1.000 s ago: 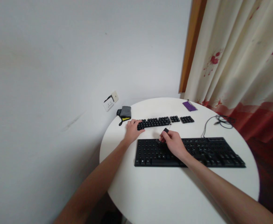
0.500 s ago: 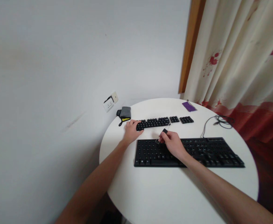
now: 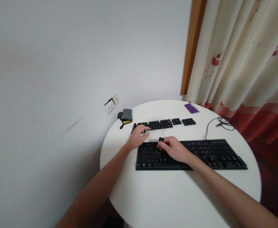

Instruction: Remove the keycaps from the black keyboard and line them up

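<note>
My right hand point(image 3: 175, 149) grips a keycap puller point(image 3: 161, 139) with a black handle and thin wire loops. It is over the left part of a black keyboard point(image 3: 169, 165), where many key positions have no caps. One wire end points down at the keyboard; the other points up toward the wall. Behind the keyboard lie removed black keycaps point(image 3: 160, 124), set out in rows and blocks. My left hand point(image 3: 138, 136) is at the near left end of these keycaps, fingers spread and thumb apart. It partly covers some of them, and I see nothing in its grasp.
A folded grey cloth point(image 3: 127, 114) with a yellow patch lies at the round white table's point(image 3: 177, 193) far left edge. A purple packet point(image 3: 191, 108) sits at the back right. The keyboard's cable point(image 3: 226, 123) is coiled on the right.
My left hand has shifted right and nearer, exposing more keycaps at the left end. My right hand has tilted the puller more upright, its lower loop now lower over the keyboard.
</note>
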Demonstrator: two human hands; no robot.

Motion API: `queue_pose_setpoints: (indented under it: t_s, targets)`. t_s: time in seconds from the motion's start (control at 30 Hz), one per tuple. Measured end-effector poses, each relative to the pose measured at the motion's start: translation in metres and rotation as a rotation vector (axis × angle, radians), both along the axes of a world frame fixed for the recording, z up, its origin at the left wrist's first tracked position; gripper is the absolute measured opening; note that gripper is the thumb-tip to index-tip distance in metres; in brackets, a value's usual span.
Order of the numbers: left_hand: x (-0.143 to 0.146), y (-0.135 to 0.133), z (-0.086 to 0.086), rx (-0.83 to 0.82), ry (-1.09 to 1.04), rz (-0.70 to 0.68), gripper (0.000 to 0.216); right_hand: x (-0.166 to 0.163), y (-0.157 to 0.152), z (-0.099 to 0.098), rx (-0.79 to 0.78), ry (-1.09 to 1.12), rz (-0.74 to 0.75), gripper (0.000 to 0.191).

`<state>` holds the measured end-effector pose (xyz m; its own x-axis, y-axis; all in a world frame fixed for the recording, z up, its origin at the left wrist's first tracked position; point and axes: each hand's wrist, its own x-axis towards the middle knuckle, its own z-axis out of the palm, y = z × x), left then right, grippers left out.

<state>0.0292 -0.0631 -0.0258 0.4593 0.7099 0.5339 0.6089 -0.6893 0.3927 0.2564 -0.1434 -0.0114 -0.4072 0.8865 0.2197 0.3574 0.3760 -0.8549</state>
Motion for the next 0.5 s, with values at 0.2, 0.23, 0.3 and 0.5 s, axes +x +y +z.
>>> queue_pose_setpoints:
  t_s: [0.2, 0.23, 0.3, 0.5]
  targets:
    - [0.017, -0.016, 0.001, -0.124, 0.074, -0.212, 0.016, 0.006, -0.006, 0.005, 0.049, -0.163, 0.161, 0.033]
    - [0.018, -0.017, 0.002, -0.147, 0.087, -0.227, 0.017, 0.008, -0.006, 0.007, 0.058, -0.180, 0.199, 0.033]
    - [0.018, -0.018, 0.002, -0.181, 0.110, -0.244, 0.018, 0.014, -0.005, 0.009, 0.075, -0.212, 0.273, 0.034]
    - [0.018, -0.017, 0.001, -0.202, 0.128, -0.254, 0.019, 0.015, -0.004, 0.008, 0.101, -0.273, 0.276, 0.035]
